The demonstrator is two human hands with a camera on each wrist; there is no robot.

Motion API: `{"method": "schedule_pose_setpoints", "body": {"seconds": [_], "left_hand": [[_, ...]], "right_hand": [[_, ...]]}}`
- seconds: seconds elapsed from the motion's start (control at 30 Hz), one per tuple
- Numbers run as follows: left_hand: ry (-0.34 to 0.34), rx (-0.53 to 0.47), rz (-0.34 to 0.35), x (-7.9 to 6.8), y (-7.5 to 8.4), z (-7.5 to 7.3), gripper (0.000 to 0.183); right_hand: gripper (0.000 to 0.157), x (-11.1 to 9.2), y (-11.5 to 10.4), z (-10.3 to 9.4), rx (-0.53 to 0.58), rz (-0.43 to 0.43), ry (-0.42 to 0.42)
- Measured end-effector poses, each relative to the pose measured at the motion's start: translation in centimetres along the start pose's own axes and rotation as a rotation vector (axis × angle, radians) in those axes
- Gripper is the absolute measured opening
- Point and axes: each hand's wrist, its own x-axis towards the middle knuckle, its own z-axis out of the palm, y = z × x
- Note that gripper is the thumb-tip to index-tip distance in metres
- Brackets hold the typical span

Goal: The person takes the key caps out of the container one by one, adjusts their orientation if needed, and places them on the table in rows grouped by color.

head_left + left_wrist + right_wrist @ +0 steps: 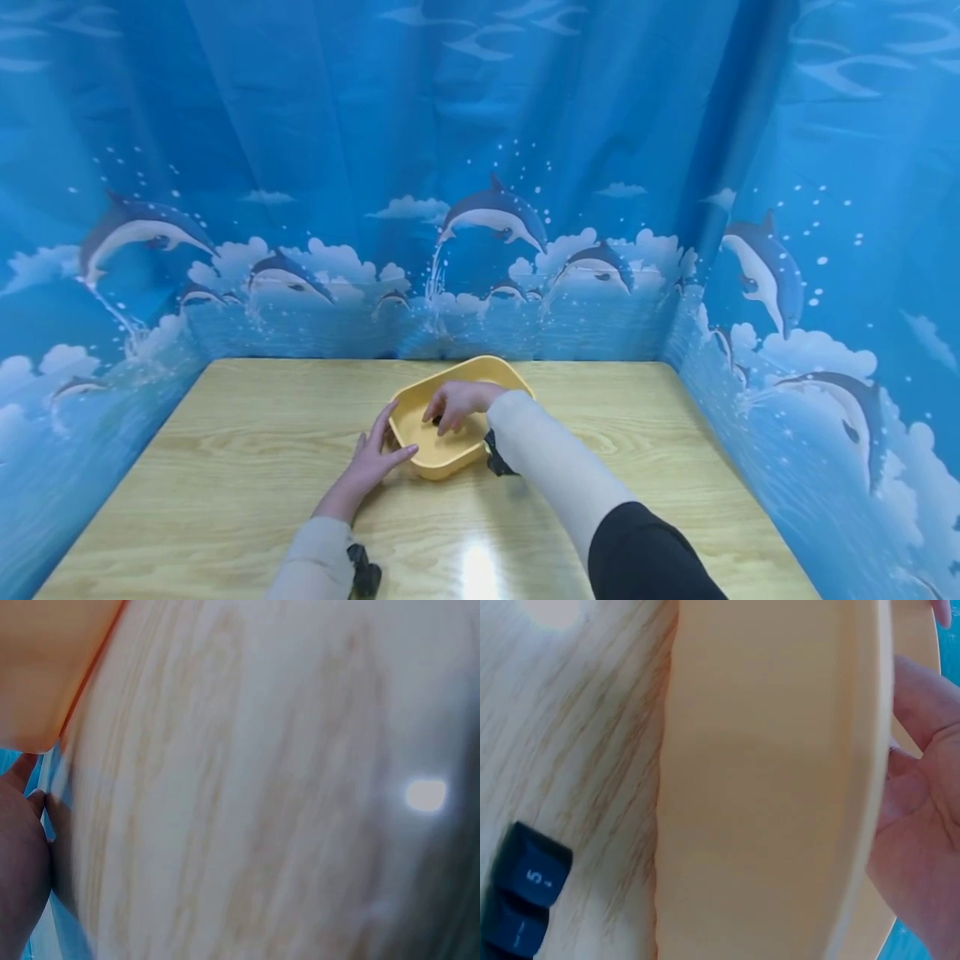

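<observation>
A yellow plastic basin (420, 455) stands on the wooden table. My left hand (369, 460) is at its near left corner, thumb along the near rim and straight forefinger along the left side. Part of that hand (22, 862) shows beside the basin's wall (60, 660) in the left wrist view. My right hand (463, 402) reaches down inside the basin, its fingers pinching a small black piece (437, 421) near the basin's floor. In the right wrist view the wall (765, 780) hides the fingertips of the right hand (922, 795).
Black keycaps (532, 866), one marked 5, lie on the table beside the basin in the right wrist view. The pale wooden table (247, 450) reaches back to a blue dolphin-print curtain (337, 167), which also hangs at both sides.
</observation>
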Motion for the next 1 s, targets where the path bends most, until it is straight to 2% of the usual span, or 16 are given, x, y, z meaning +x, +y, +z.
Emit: {"method": "schedule_pose_setpoints", "body": {"seconds": [0.33,0.6,0.73,0.9,1.0], "left_hand": [[-0.009,-0.010,-0.026,0.1,0.1,0.0,0.091],[-0.011,-0.008,-0.002,0.2,0.0,0.1,0.090],[-0.013,-0.012,-0.001,0.2,-0.1,0.1,0.091],[-0.008,-0.011,0.003,0.2,-0.2,0.1,0.092],[-0.005,-0.012,0.008,0.2,-0.3,0.1,0.092]], "right_hand": [[0.038,-0.5,0.6,-0.5,-0.027,-0.007,0.007],[0.033,-1.2,0.8,-0.7,-0.072,-0.016,-0.026],[0.033,-1.6,0.9,-0.7,-0.131,-0.019,-0.052],[0.032,-2.0,1.2,-0.5,-0.294,-0.058,-0.075],[0.031,-2.1,1.6,-0.3,-0.291,-0.078,-0.082]]}}
